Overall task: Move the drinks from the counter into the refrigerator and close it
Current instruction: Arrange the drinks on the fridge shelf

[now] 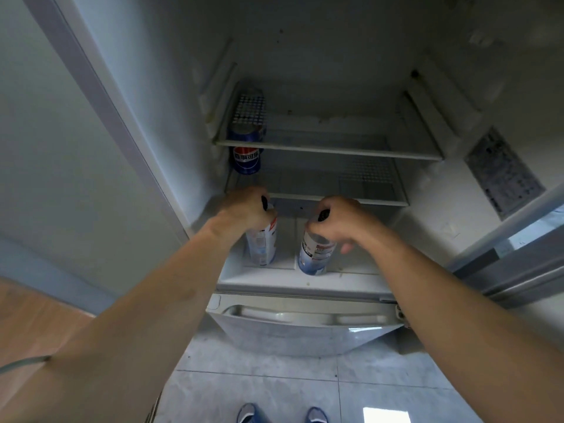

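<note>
Left hand (244,206) grips the cap end of a white-labelled clear plastic bottle (262,242); right hand (332,219) grips a second one (316,253), both centre frame on the fridge's bottom floor (351,277). Risk: right bottle sits tilted near the front lip, so letting go early could tip it out. Count: two bottles, one blue cola can (246,158) mid-left, two hands.

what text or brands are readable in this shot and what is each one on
"百事可乐" with the Pepsi roundel: blue can under the upper shelf.
Left bottle label: print too blurred to read.
Right bottle label: too blurred to read.
Sticker on the right fridge wall: too small to read.
</note>
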`<state>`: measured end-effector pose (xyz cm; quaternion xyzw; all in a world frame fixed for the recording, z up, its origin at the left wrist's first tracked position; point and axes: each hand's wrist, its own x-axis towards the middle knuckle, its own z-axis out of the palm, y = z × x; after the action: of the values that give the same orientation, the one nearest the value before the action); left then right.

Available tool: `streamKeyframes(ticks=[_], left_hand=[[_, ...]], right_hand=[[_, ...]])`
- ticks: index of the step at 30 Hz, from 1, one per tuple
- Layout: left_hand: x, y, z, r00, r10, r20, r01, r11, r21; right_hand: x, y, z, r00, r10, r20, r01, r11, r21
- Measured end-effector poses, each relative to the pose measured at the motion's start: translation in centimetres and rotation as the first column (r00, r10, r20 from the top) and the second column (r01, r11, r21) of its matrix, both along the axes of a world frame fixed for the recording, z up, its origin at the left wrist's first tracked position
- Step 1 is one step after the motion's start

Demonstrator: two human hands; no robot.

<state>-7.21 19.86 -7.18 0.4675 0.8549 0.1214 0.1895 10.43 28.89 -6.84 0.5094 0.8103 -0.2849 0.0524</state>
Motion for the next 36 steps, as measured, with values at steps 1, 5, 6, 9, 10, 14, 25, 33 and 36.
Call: streamKeyframes(ticks=[1, 5, 6, 9, 10, 14, 25, 33, 36], left_hand=[[0.2, -0.1, 0.0, 1.000, 0.013, 0.008, -0.013, 1.000, -0.018], [0.9, -1.7, -0.4, 0.991, 0.123, 0.043, -0.123, 0.992, 0.001], [1.0, -2.3, -0.5, 0.985, 0.153, 0.082, -0.155, 0.988, 0.012], [1.6, -4.8, -1.2, 0.895, 0.277, 0.349, -0.312, 0.949, 0.045], [2.0, -5.7, -1.6, 0.865, 0.308, 0.397, -0.365, 0.928, 0.077], [4.5, -8.2, -4.6, 0.757, 0.370, 0.538, -0.577, 0.766, 0.284], [7.5, -9.8, -11.1, -0.342, 0.120, 0.932, -0.801, 0.482, -0.356], [7.3, -9.2, -12.6, -0.227, 0.453, 0.862, -0.725, 0.513, -0.460], [7.1, -10.1, -12.9, -0.195, 0.444, 0.875, -0.742, 0.517, -0.427]], right_hand=[[-0.1, 0.0, 0.3, 0.998, 0.007, 0.066, -0.007, 1.000, -0.011], [1.1, 0.1, 0.1, 0.977, -0.206, -0.045, 0.181, 0.930, -0.320], [1.5, 0.0, -0.2, 0.950, -0.292, -0.112, 0.226, 0.889, -0.397], [2.7, -0.9, -1.7, 0.830, -0.469, -0.301, 0.332, 0.851, -0.407], [3.2, -1.4, -2.3, 0.771, -0.530, -0.353, 0.384, 0.830, -0.405], [4.4, -3.5, -4.7, 0.360, -0.826, -0.434, 0.439, 0.560, -0.702], [5.9, -8.3, -9.8, 0.328, -0.939, -0.100, 0.264, 0.192, -0.945], [4.5, -10.1, -12.0, 0.437, -0.894, -0.096, 0.398, 0.288, -0.871], [4.5, -10.7, -11.9, 0.379, -0.915, -0.139, 0.406, 0.299, -0.863]])
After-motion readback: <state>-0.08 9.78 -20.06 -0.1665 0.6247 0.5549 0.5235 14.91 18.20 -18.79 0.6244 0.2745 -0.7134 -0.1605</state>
